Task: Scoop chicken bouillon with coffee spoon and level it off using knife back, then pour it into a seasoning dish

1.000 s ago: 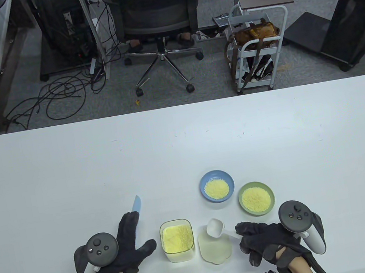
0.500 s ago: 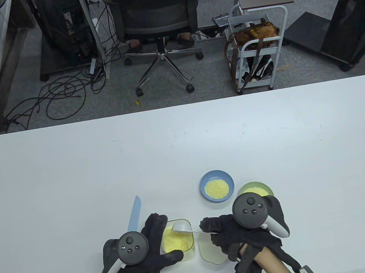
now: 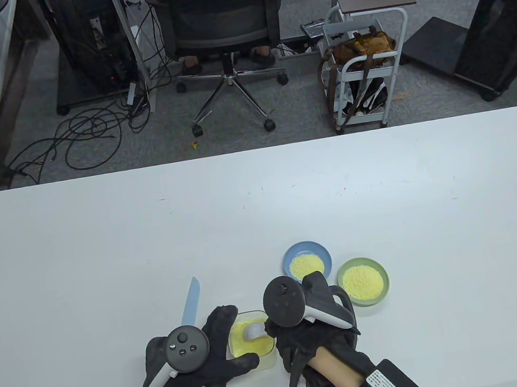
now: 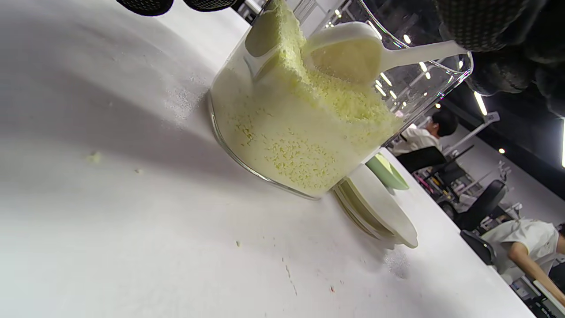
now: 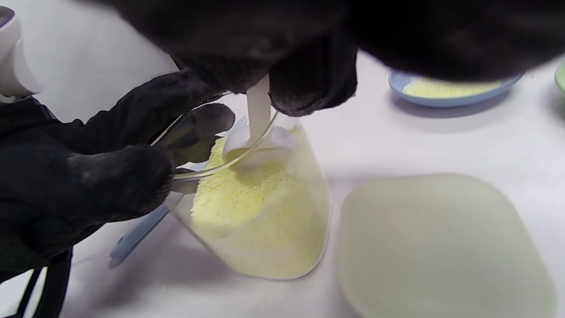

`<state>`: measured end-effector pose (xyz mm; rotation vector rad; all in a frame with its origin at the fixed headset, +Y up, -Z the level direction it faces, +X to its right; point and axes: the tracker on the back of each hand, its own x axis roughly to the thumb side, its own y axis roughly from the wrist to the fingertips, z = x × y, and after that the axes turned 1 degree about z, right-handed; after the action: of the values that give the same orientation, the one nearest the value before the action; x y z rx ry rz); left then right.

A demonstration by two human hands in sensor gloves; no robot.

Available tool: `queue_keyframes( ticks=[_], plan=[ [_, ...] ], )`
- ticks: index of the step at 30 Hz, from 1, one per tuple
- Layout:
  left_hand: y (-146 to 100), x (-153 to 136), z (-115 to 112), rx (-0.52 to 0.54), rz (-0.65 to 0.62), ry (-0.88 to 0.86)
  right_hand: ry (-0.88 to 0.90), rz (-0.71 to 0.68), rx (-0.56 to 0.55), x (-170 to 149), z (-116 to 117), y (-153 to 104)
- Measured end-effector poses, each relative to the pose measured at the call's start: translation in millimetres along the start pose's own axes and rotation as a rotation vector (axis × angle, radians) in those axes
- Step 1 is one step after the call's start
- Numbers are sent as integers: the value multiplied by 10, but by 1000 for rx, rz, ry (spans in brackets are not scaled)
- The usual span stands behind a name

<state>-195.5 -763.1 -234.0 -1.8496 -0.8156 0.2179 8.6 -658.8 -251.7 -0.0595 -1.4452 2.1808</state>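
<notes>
The knife [image 3: 191, 303] lies on the white counter [image 3: 101, 259] at the near left, blade tip pointing away toward the far side; its handle end is hidden under the left hand [image 3: 202, 361]. In the right wrist view its pale blue body [image 5: 137, 236] shows on the counter just beside the jar, below the left hand.

The left hand is curled round the near-left side of the clear jar [image 3: 253, 340]: fingers on the far-left rim, thumb along the near wall. The jar stands upright and holds yellow chicken bouillon [image 5: 247, 207], heaped higher on one side in the left wrist view.

Inside the jar mouth, the white coffee spoon [image 3: 253, 330] has its bowl dug into the granules. The right hand [image 3: 312, 338], just right of the jar, pinches the spoon handle [image 5: 258, 106] between its fingertips from above; the handle runs down over the jar rim.

The jar's pale lid [image 5: 441, 247] lies flat on the counter just right of the jar, mostly hidden under the right hand in the table view.

Farther right and beyond, a blue seasoning dish [image 3: 320, 252] and a green seasoning dish [image 3: 385, 281] sit close together, each holding a mound of yellow granules. The blue dish is partly covered by the right-hand tracker [image 3: 284, 303].
</notes>
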Motion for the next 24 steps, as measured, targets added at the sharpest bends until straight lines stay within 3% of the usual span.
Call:
queue_keyframes(
  ticks=[6, 10, 19, 24],
  plan=[
    [2, -1, 2, -3, 1, -2, 174, 32, 164, -122, 62, 110],
    [1, -1, 3, -3, 2, 0, 323, 39, 206, -241, 97, 152],
    [0, -1, 4, -7, 4, 1, 741, 66, 178, -569, 319, 119],
    [-2, 2, 5, -3, 5, 3, 846, 61, 149, -720, 376, 61]
  ],
)
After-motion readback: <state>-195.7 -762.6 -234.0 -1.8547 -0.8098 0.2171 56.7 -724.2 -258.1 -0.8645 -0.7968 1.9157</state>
